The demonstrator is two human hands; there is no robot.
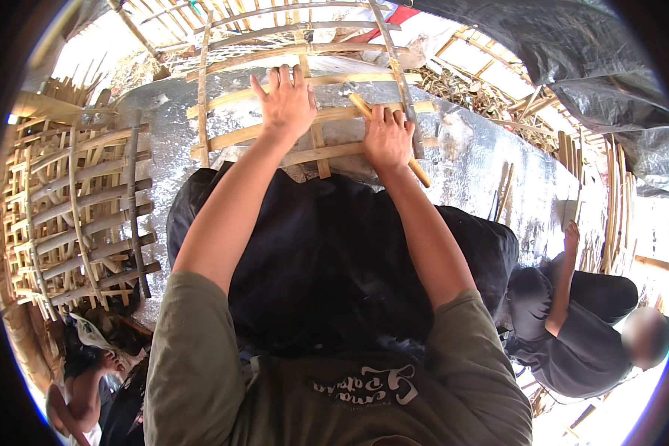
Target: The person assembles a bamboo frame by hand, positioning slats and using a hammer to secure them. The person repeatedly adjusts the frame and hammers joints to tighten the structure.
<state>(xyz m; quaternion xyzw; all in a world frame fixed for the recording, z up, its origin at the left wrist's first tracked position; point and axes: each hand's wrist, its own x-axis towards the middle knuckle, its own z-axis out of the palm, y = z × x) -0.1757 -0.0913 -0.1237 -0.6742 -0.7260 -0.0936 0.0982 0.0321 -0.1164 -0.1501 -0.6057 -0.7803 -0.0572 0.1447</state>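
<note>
A bamboo lattice frame [230,100] of pale slats crossed by upright strips lies in front of my knees. My left hand [286,104] rests on its slats near the middle, fingers stretched and apart, with nothing gripped. Closed around a light wooden handle [421,174], my right hand [389,140] is at the lattice's right side. The handle slants from upper left to lower right through the fist. Its upper end reaches a small grey spot, and the kind of tool is not clear.
A stack of finished-looking bamboo lattices [82,215] stands at the left. Grey sheeting [468,160] covers the ground under the work. A person in dark clothes [580,334] sits at the right, near upright bamboo strips [617,208]. Another person's arm [82,394] shows at lower left. Black plastic [602,82] hangs upper right.
</note>
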